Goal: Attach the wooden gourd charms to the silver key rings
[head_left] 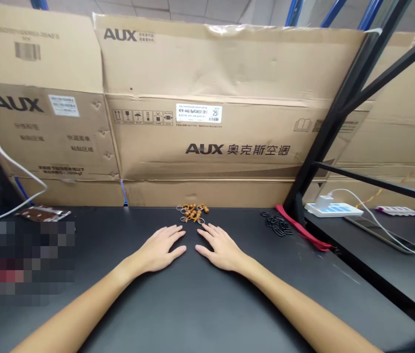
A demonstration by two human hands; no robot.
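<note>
My left hand (161, 248) lies palm down on the dark tabletop (178, 309), its fingers stretched out and thumb apart. Mirroring it, my right hand (220, 247) rests flat with spread fingers, a small gap between the two thumbs. Neither holds anything. Just beyond the fingertips sits a small pile of keychains (193, 213), with brown gourd-shaped beads and metal rings. The right fingertips are very close to one ring; whether they touch it I cannot tell.
Black rings (278, 224) and a red strap (301, 230) lie to the right, near a black metal frame (334, 103). A white power strip (332, 210) and phone (384, 234) are beyond it. Cardboard (207, 63) stands behind. A brown packet (43, 214) lies left.
</note>
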